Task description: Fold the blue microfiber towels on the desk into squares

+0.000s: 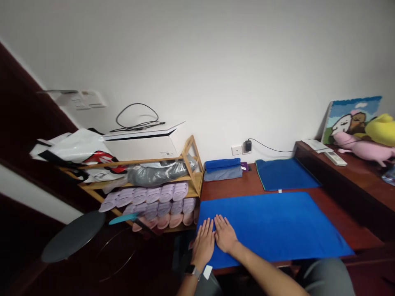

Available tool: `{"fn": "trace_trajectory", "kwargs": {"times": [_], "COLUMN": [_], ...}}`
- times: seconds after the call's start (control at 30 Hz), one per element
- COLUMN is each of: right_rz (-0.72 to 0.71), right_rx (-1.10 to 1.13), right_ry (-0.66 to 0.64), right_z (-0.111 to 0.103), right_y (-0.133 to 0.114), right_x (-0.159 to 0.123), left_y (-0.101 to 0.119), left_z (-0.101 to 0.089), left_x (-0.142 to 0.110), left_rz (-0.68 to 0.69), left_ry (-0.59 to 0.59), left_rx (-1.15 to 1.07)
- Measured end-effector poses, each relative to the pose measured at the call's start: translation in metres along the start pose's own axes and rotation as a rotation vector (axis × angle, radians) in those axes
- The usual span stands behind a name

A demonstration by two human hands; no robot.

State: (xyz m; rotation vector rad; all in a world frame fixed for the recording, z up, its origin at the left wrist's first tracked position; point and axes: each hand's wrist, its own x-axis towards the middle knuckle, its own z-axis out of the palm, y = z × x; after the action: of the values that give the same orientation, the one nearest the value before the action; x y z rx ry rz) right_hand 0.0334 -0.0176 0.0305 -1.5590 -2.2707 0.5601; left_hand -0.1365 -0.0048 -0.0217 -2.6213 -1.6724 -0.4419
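Note:
A bright blue cloth (277, 226) lies spread flat on the dark red-brown table, its near edge reaching the table's front. Both hands rest on its left end, side by side. My left hand (204, 241), with a watch on the wrist, lies flat along the cloth's left edge, fingers stretched forward. Just to its right, my right hand (225, 235) is also flat on the cloth, palm down. A small white tag (207, 271) hangs at the cloth's near left corner, by the left wrist.
Behind the cloth lie a folded dark blue cloth (286, 174) and rolled blue and grey cloths (224, 169). Left stands a wooden rack (194, 181) with slippers and a white box (145, 146). A raised ledge at right holds a remote (335, 158) and a pink plush toy (361, 148).

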Motion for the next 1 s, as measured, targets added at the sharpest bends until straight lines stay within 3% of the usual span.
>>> {"fn": "trace_trajectory", "kwargs": {"times": [0.13, 0.23, 0.33, 0.53, 0.6, 0.67, 0.73, 0.83, 1.0], "right_rz": [0.027, 0.120, 0.254, 0.595, 0.655, 0.660, 0.633, 0.634, 0.656], "right_rx": [0.012, -0.044, -0.136, -0.324, -0.345, -0.353, -0.358, -0.352, -0.318], "right_ry": [0.017, 0.060, 0.112, 0.237, 0.278, 0.329, 0.369, 0.374, 0.384], "right_z": [0.000, -0.015, -0.042, -0.111, -0.127, -0.133, -0.134, -0.132, -0.133], "right_y": [0.012, 0.052, 0.121, 0.297, 0.342, 0.373, 0.389, 0.392, 0.363], "right_x": [-0.010, -0.036, -0.088, -0.232, -0.272, -0.300, -0.316, -0.320, -0.282], "left_y": [-0.003, -0.003, -0.003, -0.010, -0.013, -0.016, -0.020, -0.026, -0.030], "left_z": [0.006, 0.003, 0.003, 0.009, 0.011, 0.014, 0.018, 0.020, 0.001], "left_x": [-0.004, 0.002, 0.005, 0.009, 0.010, 0.010, 0.010, 0.010, 0.025], "left_rz": [-0.030, -0.033, -0.045, -0.045, -0.029, -0.002, 0.025, 0.057, 0.078], "left_ry": [-0.018, -0.014, 0.000, -0.004, -0.001, 0.017, 0.043, 0.061, 0.052], "left_rx": [0.020, 0.021, 0.019, 0.003, 0.011, 0.026, 0.044, 0.067, 0.039]}}
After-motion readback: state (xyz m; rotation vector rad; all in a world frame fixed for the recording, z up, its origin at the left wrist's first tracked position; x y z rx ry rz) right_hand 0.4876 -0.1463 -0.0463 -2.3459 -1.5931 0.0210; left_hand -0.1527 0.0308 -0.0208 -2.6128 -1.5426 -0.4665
